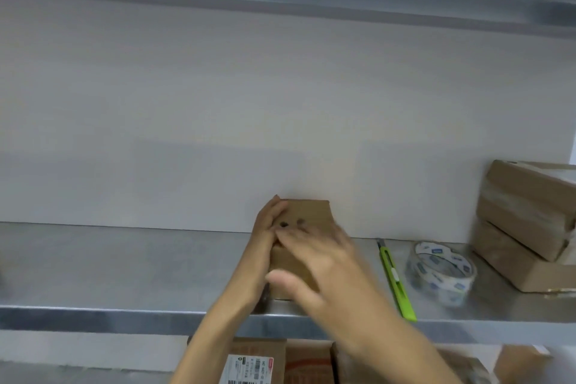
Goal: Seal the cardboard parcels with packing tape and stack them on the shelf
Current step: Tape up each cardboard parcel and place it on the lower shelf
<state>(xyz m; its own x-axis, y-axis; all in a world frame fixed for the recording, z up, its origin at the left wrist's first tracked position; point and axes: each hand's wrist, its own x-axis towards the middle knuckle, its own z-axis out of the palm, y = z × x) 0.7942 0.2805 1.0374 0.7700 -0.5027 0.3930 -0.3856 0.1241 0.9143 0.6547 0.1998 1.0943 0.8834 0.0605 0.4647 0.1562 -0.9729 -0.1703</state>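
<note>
Steadies the parcel (pixel 308 212) at lower centre on the shelf (pixel 124 265), long axis pointing at the back wall; lays left grip (pixel 263 243) flat along its left side, right grip (pixel 321 265) open-fingered on top, blurred; likely needs carrying right, towards the stacked parcels (pixel 526 212).

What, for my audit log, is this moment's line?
parcel on shelf; left hand at its side; right hand on top; tape roll idle

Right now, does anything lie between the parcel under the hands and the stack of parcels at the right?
Yes. The green cutter and the tape roll lie on the shelf between the parcel and the stack.
</note>
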